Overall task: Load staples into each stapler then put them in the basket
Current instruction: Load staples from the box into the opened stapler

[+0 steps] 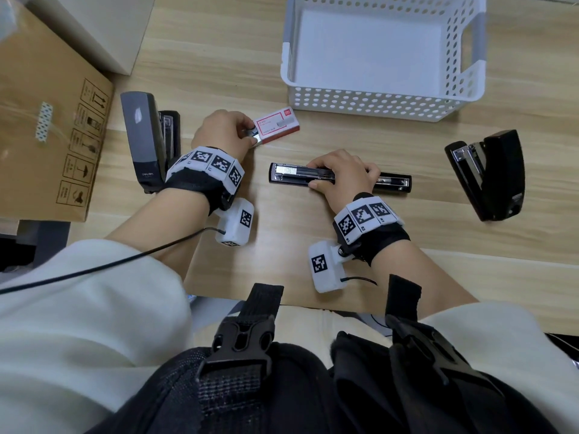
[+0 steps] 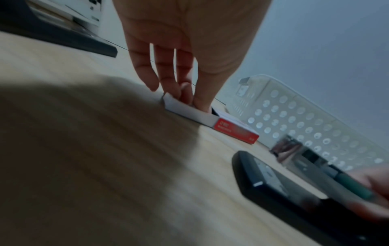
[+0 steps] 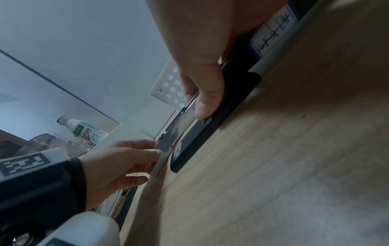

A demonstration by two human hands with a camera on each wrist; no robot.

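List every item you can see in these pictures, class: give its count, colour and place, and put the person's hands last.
basket: one, white, far side of table, nothing inside
staple box: one, red and white, mid-table
opened stapler: one, black, flat at centre
side staplers: two, grey at left, black at right
carton: one, brown, far left
bottle: one, clear, green label, background
left hand: pinches staples at box
right hand: grips opened stapler

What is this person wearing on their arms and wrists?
Both arms have cream-white sleeves pushed up the forearm. The left hand and right hand are bare. Each wrist carries a black strap topped with white blocks printed with black square codes, plus a white camera pod. A thin black cable leaves each pod.
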